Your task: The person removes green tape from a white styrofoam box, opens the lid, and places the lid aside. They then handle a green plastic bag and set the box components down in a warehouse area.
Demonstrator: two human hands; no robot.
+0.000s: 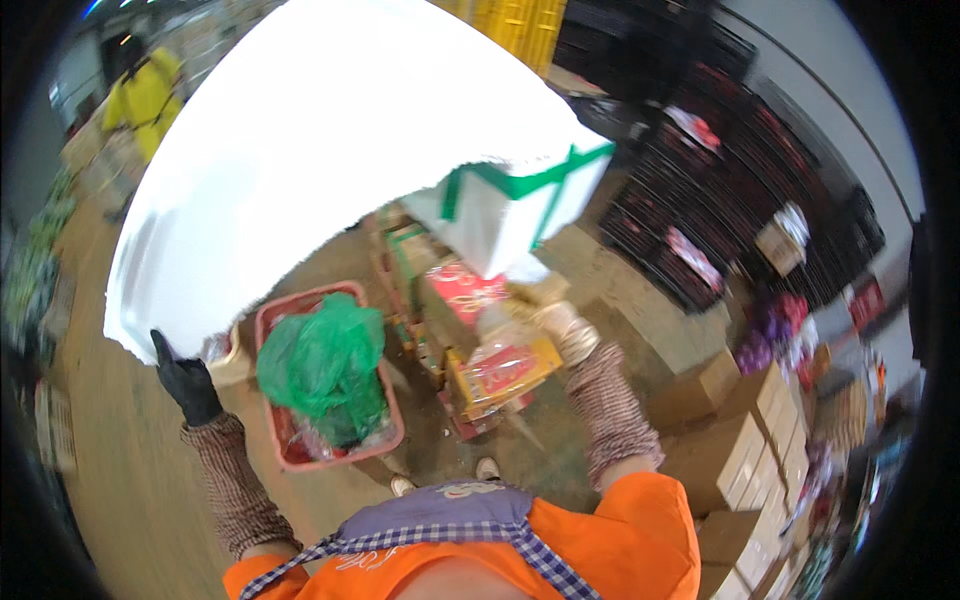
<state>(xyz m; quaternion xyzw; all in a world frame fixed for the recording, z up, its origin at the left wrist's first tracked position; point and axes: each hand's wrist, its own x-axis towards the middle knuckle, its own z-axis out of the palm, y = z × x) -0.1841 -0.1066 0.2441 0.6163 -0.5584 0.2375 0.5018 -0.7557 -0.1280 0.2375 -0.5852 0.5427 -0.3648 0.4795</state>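
Observation:
A large white foam piece [330, 127], probably polystyrene, fills the upper middle, tilted and overexposed, with a ragged lower edge. My left hand [187, 382], in a black glove, grips its lower left corner. At its right is a white box-like part [517, 202] with green tape; whether the two are one piece I cannot tell. My right hand [559, 315], in a pale glove, is blurred just below the taped part's lower corner, its fingers unclear. Beneath it are stacked cartons, a red-topped one [469, 289] and a yellow-and-red one [506, 371].
A pink plastic crate [337, 459] holding a green plastic bag [322, 360] stands on the floor before me. Black crates [675, 202] are stacked at right, brown cartons [742, 442] at lower right. A person in yellow [146, 101] is at far left. Yellow crates [517, 30] stand behind.

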